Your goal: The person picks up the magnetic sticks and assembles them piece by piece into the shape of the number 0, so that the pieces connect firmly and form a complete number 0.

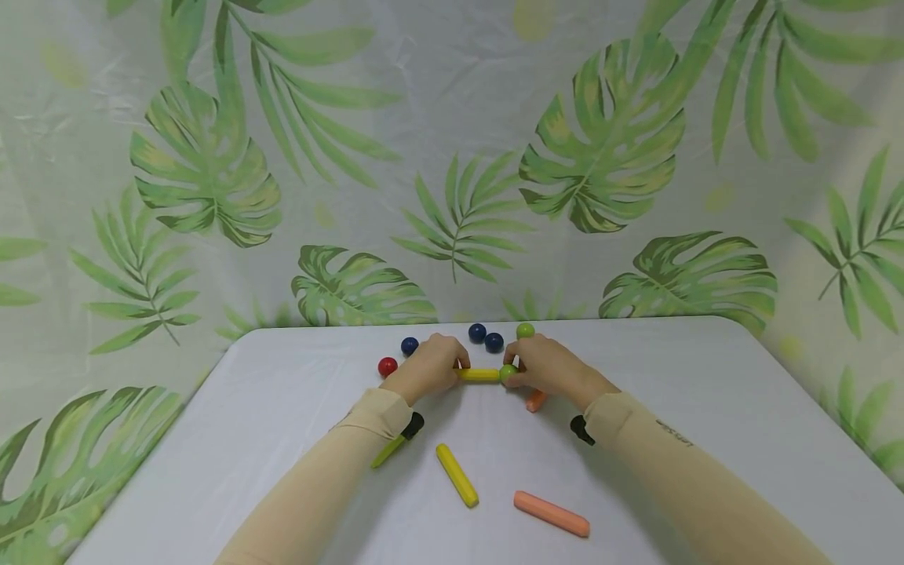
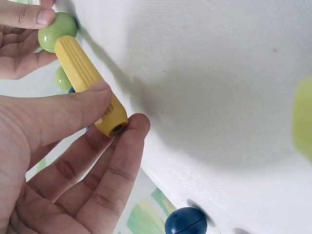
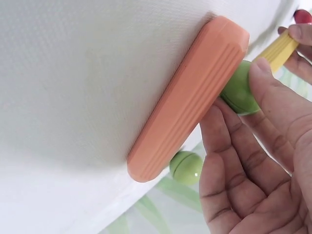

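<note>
In the head view, my left hand [image 1: 431, 367] pinches one end of a yellow ridged rod [image 1: 480, 375] between thumb and fingers. A dark round spot marks that rod's near end face in the left wrist view. Facing it, my right hand [image 1: 554, 369] grips a green ball [image 1: 508, 374] with thumb and fingertips. The rod's far end touches the ball [image 2: 58, 31]. An orange ridged rod [image 3: 187, 102] lies on the table just beside my right hand, partly covering the ball in the right wrist view.
On the white table [image 1: 282, 486], a red ball [image 1: 387, 366] and a blue ball [image 1: 410, 346] sit left of my left hand. Two blue balls [image 1: 493, 342] and another green ball [image 1: 525, 330] stand behind. Nearer lie yellow [image 1: 457, 475], orange [image 1: 551, 514] and yellow-green [image 1: 388, 453] rods.
</note>
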The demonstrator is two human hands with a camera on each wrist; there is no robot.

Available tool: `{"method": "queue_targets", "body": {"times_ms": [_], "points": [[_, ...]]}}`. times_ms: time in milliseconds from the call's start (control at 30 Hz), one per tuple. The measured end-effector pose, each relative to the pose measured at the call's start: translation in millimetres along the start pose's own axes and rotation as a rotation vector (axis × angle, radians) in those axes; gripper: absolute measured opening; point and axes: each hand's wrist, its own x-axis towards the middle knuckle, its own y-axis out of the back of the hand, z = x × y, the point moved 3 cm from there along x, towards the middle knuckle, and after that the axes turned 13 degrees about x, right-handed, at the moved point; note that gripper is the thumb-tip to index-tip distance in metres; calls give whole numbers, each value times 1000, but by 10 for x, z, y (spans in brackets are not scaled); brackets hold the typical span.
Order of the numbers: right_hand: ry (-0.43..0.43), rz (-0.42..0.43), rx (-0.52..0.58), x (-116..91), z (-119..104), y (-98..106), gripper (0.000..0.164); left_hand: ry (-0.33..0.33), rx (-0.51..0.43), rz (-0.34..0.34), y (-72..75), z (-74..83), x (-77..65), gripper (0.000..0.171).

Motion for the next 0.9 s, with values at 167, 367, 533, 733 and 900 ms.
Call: {"method": "queue_targets", "body": {"times_ms": [167,367,533,733,900], "points": [[5,16,-7,9,-43,16,21,30,-3,-9,45,35,-31,21],[9,31,-5,16,-78,26,19,26,28,7,18,1,-31,23],[15,25,-8,23,-74,14,20,31,46,4,17,-3,-55,25],[24,28,-20,34,-56,2,20,46,13,7,27,-28,-107,30],[26,32,-10,-10,-42,18,20,30,-30,64,114,-78,-215,32]]}}
